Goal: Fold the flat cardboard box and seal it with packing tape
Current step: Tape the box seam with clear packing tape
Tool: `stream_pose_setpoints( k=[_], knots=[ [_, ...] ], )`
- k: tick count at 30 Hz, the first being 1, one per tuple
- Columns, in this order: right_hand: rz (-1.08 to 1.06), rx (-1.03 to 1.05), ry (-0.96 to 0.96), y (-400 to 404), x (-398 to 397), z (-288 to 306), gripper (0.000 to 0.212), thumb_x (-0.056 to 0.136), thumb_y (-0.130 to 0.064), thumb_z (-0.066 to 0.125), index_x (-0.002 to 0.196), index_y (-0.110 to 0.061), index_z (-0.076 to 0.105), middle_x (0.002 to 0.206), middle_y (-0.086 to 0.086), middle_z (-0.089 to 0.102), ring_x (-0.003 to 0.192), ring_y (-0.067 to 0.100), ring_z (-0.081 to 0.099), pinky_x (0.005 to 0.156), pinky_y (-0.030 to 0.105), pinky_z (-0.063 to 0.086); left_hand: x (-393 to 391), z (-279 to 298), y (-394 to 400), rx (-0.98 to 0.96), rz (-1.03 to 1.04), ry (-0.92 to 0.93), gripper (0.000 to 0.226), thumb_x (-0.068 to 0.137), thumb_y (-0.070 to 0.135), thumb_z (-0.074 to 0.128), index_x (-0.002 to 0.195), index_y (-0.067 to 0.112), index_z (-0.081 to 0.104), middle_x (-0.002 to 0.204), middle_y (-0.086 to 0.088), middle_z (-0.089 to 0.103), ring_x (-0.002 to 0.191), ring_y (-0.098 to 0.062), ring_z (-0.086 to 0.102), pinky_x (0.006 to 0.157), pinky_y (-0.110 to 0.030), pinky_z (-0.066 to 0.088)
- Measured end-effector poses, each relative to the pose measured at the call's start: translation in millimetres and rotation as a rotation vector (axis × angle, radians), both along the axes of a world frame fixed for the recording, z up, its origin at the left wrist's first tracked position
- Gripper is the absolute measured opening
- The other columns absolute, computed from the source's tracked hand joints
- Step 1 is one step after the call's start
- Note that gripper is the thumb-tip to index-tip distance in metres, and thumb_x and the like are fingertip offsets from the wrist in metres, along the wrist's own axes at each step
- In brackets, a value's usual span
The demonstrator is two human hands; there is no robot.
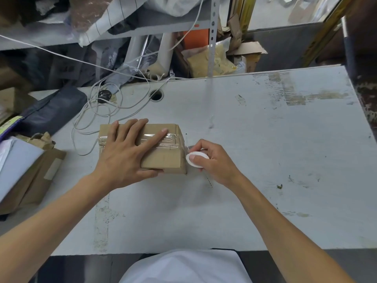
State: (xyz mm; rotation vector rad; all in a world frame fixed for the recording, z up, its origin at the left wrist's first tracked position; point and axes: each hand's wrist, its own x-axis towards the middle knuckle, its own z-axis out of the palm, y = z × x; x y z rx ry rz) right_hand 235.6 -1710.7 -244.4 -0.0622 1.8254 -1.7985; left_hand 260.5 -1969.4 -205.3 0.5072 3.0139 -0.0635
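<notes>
Cardboard box (161, 158) half hidden under flat left hand (126, 152), right hand (212, 160) fingers gripping tape roll (196, 159), mostly covered.

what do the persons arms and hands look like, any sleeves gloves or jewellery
Both forearms are bare to the frame edge, with no sleeves in view. The left hand and right hand wear no gloves, and no rings, watch or bracelets show. A white garment covers the torso.

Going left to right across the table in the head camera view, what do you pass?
Open cardboard carton → tangled white cable → left hand pressing the taped cardboard box → right hand holding the tape roll → old tape residue.
</notes>
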Motion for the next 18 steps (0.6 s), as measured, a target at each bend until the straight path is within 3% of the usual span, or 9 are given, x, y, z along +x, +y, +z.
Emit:
stream_pose_setpoints(
  k=[4,9,12,14,16,18],
  knots=[
    [-0.115,-0.043,-0.026,12.5,3.5,-2.9,0.014,0.080,-0.019,0.063,0.087,-0.008,0.056,0.075,0.002,0.058,0.055,0.008,0.053,0.053,0.020,0.043,0.3,0.6,-0.9,-0.005,0.000,-0.001,0.103,0.066,0.083,0.049,0.157,0.043,0.020,0.153,-0.016,0.035,0.140,-0.040,0.032,0.115,-0.064,0.018],
    [-0.336,-0.218,-0.056,-1.4,6.5,8.8,0.018,0.094,0.002,0.051,0.097,-0.012,0.040,0.070,0.002,0.064,0.060,0.020,0.059,0.060,0.029,0.050,1.3,1.2,-0.4,0.007,0.005,-0.011,0.103,0.066,0.082,0.050,0.157,0.042,0.022,0.153,-0.017,0.035,0.140,-0.040,0.032,0.115,-0.064,0.017],
    [-0.520,-0.218,-0.028,-16.0,8.5,20.9,0.020,0.079,-0.011,0.049,0.098,-0.015,0.043,0.064,0.002,0.052,0.058,0.016,0.046,0.057,0.029,0.042,3.8,1.9,-0.3,-0.001,-0.003,-0.036,0.103,0.066,0.082,0.050,0.157,0.040,0.023,0.152,-0.017,0.036,0.140,-0.041,0.031,0.115,-0.064,0.017],
    [-0.562,-0.160,0.017,-28.3,8.1,28.2,0.021,0.078,-0.023,0.058,0.096,-0.020,0.048,0.070,0.000,0.047,0.057,0.013,0.040,0.056,0.030,0.036,6.1,3.0,-1.3,0.003,-0.007,-0.077,0.102,0.070,0.084,0.046,0.158,0.040,0.019,0.156,-0.017,0.032,0.143,-0.041,0.028,0.117,-0.063,0.015],
    [-0.542,-0.092,0.114,-43.4,5.4,38.3,0.016,0.079,-0.029,0.063,0.090,-0.025,0.053,0.076,-0.007,0.052,0.060,0.011,0.045,0.058,0.032,0.037,7.0,6.3,-3.6,0.056,0.010,-0.105,0.098,0.077,0.087,0.034,0.159,0.040,0.009,0.163,-0.014,0.021,0.150,-0.037,0.018,0.121,-0.059,0.008],
    [-0.493,-0.013,0.243,-57.1,1.7,48.3,0.010,0.085,-0.024,0.063,0.089,-0.020,0.054,0.069,-0.013,0.051,0.062,0.008,0.049,0.060,0.034,0.043,7.5,12.6,-6.6,0.150,0.063,-0.085,0.094,0.082,0.086,0.025,0.160,0.035,0.008,0.166,-0.011,0.014,0.154,-0.031,0.010,0.123,-0.055,0.004]
  ],
)
